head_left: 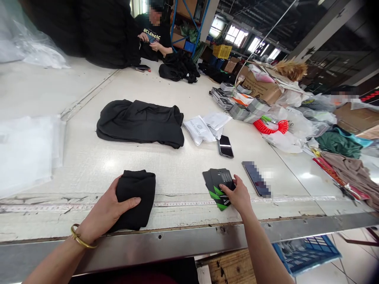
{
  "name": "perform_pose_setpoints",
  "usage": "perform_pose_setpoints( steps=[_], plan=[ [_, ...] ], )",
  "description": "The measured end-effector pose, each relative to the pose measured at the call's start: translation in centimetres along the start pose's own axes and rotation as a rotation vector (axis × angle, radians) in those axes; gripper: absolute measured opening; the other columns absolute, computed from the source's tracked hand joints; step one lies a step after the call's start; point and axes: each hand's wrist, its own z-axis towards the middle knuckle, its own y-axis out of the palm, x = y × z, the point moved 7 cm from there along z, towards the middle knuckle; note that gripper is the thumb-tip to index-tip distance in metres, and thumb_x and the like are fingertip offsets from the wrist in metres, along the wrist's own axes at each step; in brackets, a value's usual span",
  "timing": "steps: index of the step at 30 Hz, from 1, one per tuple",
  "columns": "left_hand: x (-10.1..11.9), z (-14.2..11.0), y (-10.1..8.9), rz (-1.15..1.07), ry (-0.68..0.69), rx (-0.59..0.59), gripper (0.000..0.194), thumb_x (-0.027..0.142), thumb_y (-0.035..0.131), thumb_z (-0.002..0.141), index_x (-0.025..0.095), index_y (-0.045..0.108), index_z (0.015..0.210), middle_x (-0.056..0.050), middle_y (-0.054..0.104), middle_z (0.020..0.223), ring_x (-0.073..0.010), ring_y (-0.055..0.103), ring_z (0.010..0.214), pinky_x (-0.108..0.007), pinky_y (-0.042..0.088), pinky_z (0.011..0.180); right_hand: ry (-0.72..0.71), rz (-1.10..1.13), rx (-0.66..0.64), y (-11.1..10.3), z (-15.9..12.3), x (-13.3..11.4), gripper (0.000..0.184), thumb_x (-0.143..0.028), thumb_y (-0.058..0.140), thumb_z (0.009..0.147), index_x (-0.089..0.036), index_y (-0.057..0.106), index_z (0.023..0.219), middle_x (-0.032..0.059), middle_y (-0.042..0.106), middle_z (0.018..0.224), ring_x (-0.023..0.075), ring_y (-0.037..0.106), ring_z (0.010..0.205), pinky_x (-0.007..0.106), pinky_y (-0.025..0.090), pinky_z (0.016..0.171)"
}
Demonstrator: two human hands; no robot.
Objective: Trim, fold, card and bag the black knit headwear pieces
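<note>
My left hand [108,213] grips the left side of a small folded black garment [137,195] lying near the table's front edge, thumb across its top. My right hand [238,195] rests on a fanned stack of black cards with green stripes [217,185], fingers curled on the top card. A larger black garment [140,124] lies spread out further back on the white table [177,165].
Two phones [225,146] [257,179] lie right of the cards. White plastic pouches [204,128], stacked card packs [237,106], a red coiled cord [271,127], bags and cloths crowd the right. Clear bags [26,150] lie left. Another person [154,35] works at the far end.
</note>
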Motion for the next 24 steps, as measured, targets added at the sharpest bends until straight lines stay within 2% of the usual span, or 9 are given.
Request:
perform_pose_setpoints(
  steps=[3,6,10,14,17,20,22,24],
  plan=[
    [-0.1,0.0,0.0,-0.013,0.006,-0.01,0.071,0.046,0.069,0.067,0.023,0.04,0.127,-0.009,0.062,0.115,-0.0292,0.061,0.103,-0.043,0.051,0.088,0.051,0.221,0.072,-0.7,0.9,1.5,0.088,-0.049,0.07,0.054,-0.017,0.042,0.131,0.0112,0.06,0.108,0.0314,0.053,0.103,0.043,0.039,0.087],
    [-0.1,0.1,0.1,-0.02,0.014,-0.027,0.069,0.048,0.068,0.068,0.023,0.04,0.126,-0.009,0.062,0.115,-0.0292,0.061,0.103,-0.043,0.052,0.087,0.099,0.361,0.081,-1.0,1.3,2.6,0.086,-0.045,0.074,0.051,-0.016,0.045,0.127,0.0081,0.062,0.097,0.0303,0.057,0.096,0.045,0.042,0.085],
    [-0.1,0.1,0.2,-0.041,-0.006,-0.045,0.066,0.048,0.068,0.069,0.024,0.04,0.124,-0.008,0.062,0.113,-0.0282,0.062,0.101,-0.043,0.052,0.088,0.185,0.631,-0.003,-0.8,1.4,3.1,0.07,-0.037,0.078,0.05,-0.018,0.054,0.112,0.0061,0.067,0.083,0.0267,0.063,0.079,0.043,0.05,0.072],
    [-0.6,0.3,0.3,-0.094,-0.008,-0.05,0.068,0.048,0.07,0.067,0.023,0.041,0.123,-0.008,0.064,0.111,-0.0293,0.063,0.099,-0.043,0.054,0.084,0.25,0.869,-0.118,-0.7,0.9,2.2,0.046,-0.031,0.079,0.05,-0.019,0.06,0.09,0.0052,0.069,0.076,0.0241,0.065,0.071,0.04,0.054,0.065],
    [-1.2,0.6,0.2,-0.15,0.008,-0.018,0.07,0.046,0.073,0.064,0.022,0.044,0.122,-0.009,0.065,0.11,-0.0313,0.062,0.1,-0.043,0.055,0.081,0.271,0.967,-0.216,-0.5,-0.3,-0.1,0.033,-0.027,0.079,0.052,-0.018,0.062,0.08,0.0058,0.07,0.076,0.0231,0.065,0.067,0.039,0.054,0.061],
    [-1.3,0.6,0.2,-0.224,0.028,-0.011,0.069,0.041,0.075,0.062,0.02,0.047,0.121,-0.01,0.066,0.109,-0.0331,0.061,0.101,-0.045,0.053,0.083,0.257,1.056,-0.367,0.5,-2.3,-4.4,0.033,-0.023,0.079,0.054,-0.019,0.063,0.082,0.0044,0.07,0.077,0.0212,0.065,0.065,0.036,0.053,0.058],
    [-1.0,0.5,0.3,-0.268,0.056,-0.023,0.068,0.038,0.076,0.062,0.019,0.047,0.121,-0.01,0.066,0.108,-0.0325,0.061,0.102,-0.046,0.051,0.086,0.21,1.094,-0.544,1.9,-4.3,-8.4,0.034,-0.021,0.08,0.056,-0.019,0.064,0.086,0.0034,0.071,0.077,0.0194,0.065,0.064,0.034,0.052,0.059],
    [-0.7,0.6,0.2,-0.292,0.092,-0.032,0.069,0.034,0.077,0.062,0.019,0.047,0.122,-0.009,0.066,0.109,-0.0304,0.06,0.103,-0.044,0.048,0.09,0.128,1.086,-0.776,3.6,-6.9,-13.0,0.034,-0.022,0.078,0.06,-0.019,0.064,0.09,0.0031,0.071,0.076,0.0179,0.065,0.064,0.031,0.051,0.06]
  ],
)
